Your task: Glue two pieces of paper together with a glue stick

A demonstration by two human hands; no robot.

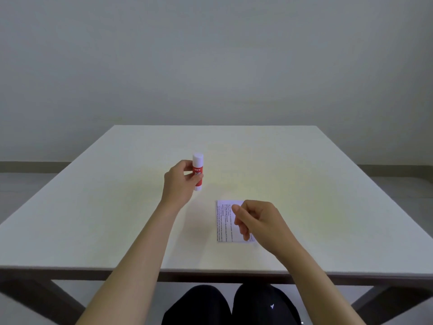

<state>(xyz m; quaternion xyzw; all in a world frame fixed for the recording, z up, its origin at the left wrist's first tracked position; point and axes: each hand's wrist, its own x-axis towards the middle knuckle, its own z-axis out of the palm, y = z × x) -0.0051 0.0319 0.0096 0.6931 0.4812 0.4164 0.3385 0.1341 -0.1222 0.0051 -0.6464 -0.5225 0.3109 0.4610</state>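
A glue stick (198,165) with a white cap and a red label stands upright in my left hand (179,181), left of the table's middle; the cap is on. A small white paper with printed text (225,221) lies flat on the table, right of centre. My right hand (257,221) hovers over the paper's right part with curled fingers, thumb and forefinger close together. Whether it pinches the paper or a second sheet I cannot tell, since the hand hides that part.
The pale table (304,172) spreads wide around the paper. Its near edge (210,270) runs just above my dark-clothed knees (229,306). A plain wall stands behind the far edge.
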